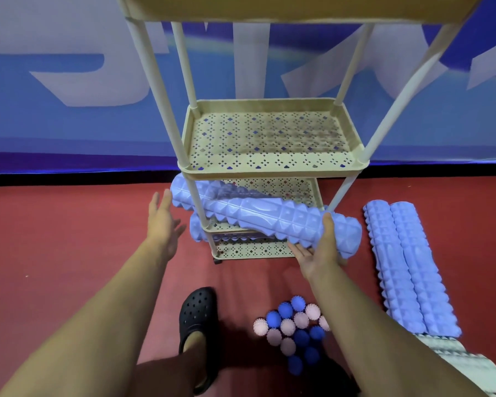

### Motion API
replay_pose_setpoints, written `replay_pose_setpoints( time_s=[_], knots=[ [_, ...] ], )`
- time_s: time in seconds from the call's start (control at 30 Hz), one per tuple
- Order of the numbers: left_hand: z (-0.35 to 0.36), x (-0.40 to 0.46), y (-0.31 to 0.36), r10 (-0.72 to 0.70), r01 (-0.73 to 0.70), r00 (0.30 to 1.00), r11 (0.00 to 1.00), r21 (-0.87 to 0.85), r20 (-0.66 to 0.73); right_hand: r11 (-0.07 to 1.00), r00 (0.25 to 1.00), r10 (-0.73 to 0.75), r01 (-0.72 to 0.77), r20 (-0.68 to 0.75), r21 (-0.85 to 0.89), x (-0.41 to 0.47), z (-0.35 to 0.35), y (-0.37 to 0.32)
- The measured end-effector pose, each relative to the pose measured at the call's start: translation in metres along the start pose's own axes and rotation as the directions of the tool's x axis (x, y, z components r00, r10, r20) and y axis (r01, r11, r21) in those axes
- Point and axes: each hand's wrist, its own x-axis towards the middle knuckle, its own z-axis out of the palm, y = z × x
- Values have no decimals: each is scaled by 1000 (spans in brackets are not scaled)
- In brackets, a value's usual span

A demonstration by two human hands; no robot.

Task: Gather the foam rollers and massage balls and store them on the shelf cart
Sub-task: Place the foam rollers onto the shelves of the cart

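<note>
A beige three-tier shelf cart [272, 167] stands on the red floor against a blue wall. A textured blue foam roller [264, 216] lies slanted across the bottom tier, sticking out both sides; my right hand [321, 247] grips its right end from below. A second blue roller [201, 232] lies under it on the same tier. My left hand [163, 222] is open, fingers spread, just left of the roller's left end, touching nothing. Two more blue rollers [407, 267] lie side by side on the floor at right. Several blue and pink massage balls [294, 330] sit clustered on the floor between my arms.
The cart's middle tier [269, 138] holds nothing. A pale green roller [464, 365] lies at the lower right. My foot in a black clog [198, 319] stands left of the balls. The wall runs close behind the cart.
</note>
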Motion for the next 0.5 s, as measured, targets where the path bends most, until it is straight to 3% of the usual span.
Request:
replay_pose_setpoints(
  time_s=[0.17, 0.5],
  knots=[
    [13, 22, -1, -127, 130, 986, 991, -15, 105, 998, 999, 55, -55, 2, -5, 7, 4, -13],
    [35, 36, -12, -63, 60, 996, 997, -47, -61, 983, 985, 173, -174, -31, -64, 16, 5, -19]
  ],
)
